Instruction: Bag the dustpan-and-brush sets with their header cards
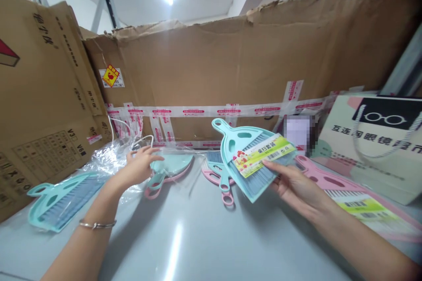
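My right hand [292,184] grips a light-green dustpan and brush set [227,153] by its lower right edge, raised over the table. A yellow-green printed label [263,154] lies across its grey bristles, with my thumb on the label. My left hand [141,164] is over the clear plastic bags [108,153], its fingers apart and nothing visible in them; whether it touches the plastic I cannot tell. Right beside it are stacked green and pink dustpans [174,167]. Between my hands lie small brushes [216,164], green on pink, partly behind the held set.
On the left lies another green set [62,202] in clear plastic. A pink set [349,189] with a label is under my right forearm. Cardboard boxes [211,66] wall the table [204,237] at the back and left. A paper bag [379,140] stands at right.
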Demonstrator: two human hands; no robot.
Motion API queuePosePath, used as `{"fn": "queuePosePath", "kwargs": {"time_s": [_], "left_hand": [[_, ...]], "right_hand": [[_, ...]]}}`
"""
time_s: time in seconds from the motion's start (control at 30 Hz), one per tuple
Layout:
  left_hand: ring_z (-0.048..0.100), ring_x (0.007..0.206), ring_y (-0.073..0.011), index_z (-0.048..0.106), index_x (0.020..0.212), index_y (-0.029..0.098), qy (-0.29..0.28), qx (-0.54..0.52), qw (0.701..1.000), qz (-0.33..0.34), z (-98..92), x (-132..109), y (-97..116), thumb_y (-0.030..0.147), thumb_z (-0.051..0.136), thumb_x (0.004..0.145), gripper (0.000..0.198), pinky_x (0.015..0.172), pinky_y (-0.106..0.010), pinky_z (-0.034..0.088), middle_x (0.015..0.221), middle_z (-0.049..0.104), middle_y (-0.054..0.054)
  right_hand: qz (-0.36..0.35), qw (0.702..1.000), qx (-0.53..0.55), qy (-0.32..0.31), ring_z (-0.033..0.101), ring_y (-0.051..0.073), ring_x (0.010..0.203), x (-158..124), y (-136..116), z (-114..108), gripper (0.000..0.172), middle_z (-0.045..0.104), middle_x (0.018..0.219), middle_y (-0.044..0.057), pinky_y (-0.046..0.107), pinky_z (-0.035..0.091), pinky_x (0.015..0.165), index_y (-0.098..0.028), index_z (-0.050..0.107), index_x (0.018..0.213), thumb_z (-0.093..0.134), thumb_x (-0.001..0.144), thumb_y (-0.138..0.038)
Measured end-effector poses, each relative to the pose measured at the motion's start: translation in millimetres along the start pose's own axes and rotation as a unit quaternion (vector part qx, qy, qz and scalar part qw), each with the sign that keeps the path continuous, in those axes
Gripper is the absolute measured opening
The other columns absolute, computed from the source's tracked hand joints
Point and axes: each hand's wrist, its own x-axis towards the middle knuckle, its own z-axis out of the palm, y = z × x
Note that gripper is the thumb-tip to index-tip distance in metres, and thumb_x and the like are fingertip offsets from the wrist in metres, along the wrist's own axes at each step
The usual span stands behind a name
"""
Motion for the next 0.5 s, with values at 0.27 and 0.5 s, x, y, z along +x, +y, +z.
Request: {"fn": "queuePosePath", "kwargs": {"time_s": [0.27, 0.5], "left_hand": [[0.054, 0.096, -0.031, 0.064, 0.092, 0.015, 0.042, 0.088, 0.995, 0.0, 22.5, 5, 58, 0.038, 0.047, 0.079, 0.032, 0.076, -0.041, 0.037, 0.099, 0.063, -0.014], [0.055, 0.071, -0.0209, 0.058, 0.063, 0.016, 0.047, -0.001, 0.998, -0.038, 21.9, 5, 48, 0.024, 0.047, 0.078, 0.021, 0.061, -0.03, 0.036, 0.073, 0.059, -0.007]], "right_hand": [[0.082, 0.994, -0.063, -0.042, 0.067, 0.018, 0.076, -9, 17, 7, 0.025, 0.071, 0.089, 0.006, 0.026, 0.057, 0.065, -0.015, 0.061, 0.093, 0.067, 0.069, -0.015], [0.127, 0.979, -0.115, -0.11, 0.066, 0.018, 0.081, -17, 26, 9, 0.025, 0.07, 0.093, 0.008, 0.025, 0.055, 0.067, -0.014, 0.061, 0.095, 0.066, 0.072, -0.022]]}}
